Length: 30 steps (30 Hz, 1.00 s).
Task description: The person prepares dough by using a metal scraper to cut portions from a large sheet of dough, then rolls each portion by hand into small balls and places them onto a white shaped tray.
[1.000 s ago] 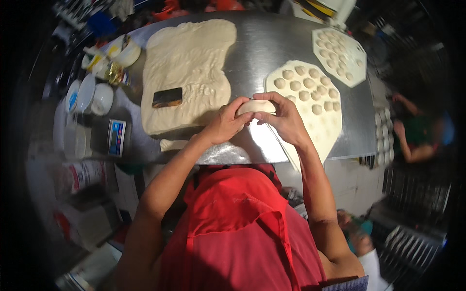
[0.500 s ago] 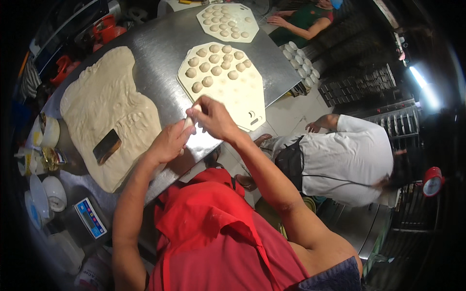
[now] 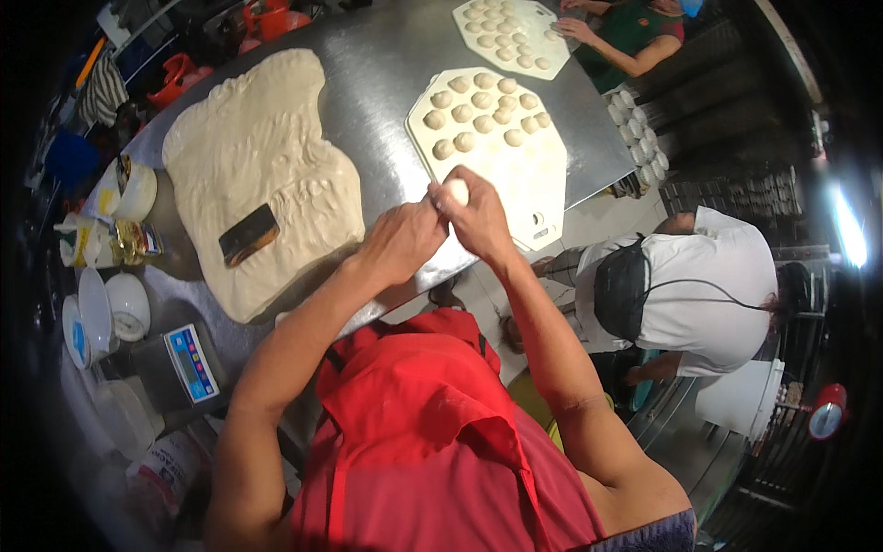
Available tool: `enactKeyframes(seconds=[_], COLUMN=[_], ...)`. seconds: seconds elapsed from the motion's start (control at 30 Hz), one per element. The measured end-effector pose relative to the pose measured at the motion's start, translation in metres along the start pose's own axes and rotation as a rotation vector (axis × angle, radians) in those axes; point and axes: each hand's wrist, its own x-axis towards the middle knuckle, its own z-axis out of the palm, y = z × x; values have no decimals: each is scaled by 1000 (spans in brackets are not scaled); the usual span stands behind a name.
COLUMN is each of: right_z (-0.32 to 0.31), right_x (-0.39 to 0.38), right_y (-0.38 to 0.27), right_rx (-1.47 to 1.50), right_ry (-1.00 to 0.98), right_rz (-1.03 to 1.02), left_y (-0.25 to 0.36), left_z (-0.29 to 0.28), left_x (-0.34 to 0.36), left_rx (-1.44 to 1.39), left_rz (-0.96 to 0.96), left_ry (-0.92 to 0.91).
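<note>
My right hand (image 3: 480, 219) is closed around a piece of dough, and a smooth pale dough ball (image 3: 457, 190) bulges out between its thumb and fingers. Pressed against it, my left hand (image 3: 405, 241) has its fingers curled in, and whatever they hold is hidden. Both hands are over the near left edge of a white eight-sided tray (image 3: 515, 189) with several dough balls on its far half. To the left a large, wrinkled slab of dough (image 3: 235, 138) lies on the metal table. On the slab rests a dark, flat rectangular piece (image 3: 248, 236), like a dough scraper.
A second tray (image 3: 533, 46) with dough balls stands at the far edge, beside a person in green (image 3: 635, 41). Another person in a white shirt (image 3: 708, 285) bends over at the right. A digital scale (image 3: 191, 363), bowls (image 3: 127, 306) and a tub (image 3: 138, 191) stand at the left.
The view has shifted, so the table appears further right. Dough stretched between my hands before; now a rounded ball bulges from my right hand and my hands are pressed together.
</note>
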Motion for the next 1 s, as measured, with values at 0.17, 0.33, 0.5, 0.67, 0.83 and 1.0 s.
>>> enactKeyframes(seconds=[0.17,0.33,0.5,0.67,0.83,1.0], right_z=[4,-15,-105,-119,-83,-33], right_x=[3,-9,87,164,120,62], right_y=[16,4,151,220,170,96], right_rx=[78,27,-313,-427,-140,43], right_ry=[-39,-381,-22,144,-25,-266], right_rz=[0,73,-21,-101,15,-167], left_y=[-43,-123,-89,-67,-64,-61], left_z=[51,72,91,90,85,76], left_x=[21,62,56,57,53,50], left_rx=[164,-338,-212,-285,-331,-820], left_rz=[-49,-523,-527,-473,-511,-370], left_ry=[150,-162,-52,-39,58,200])
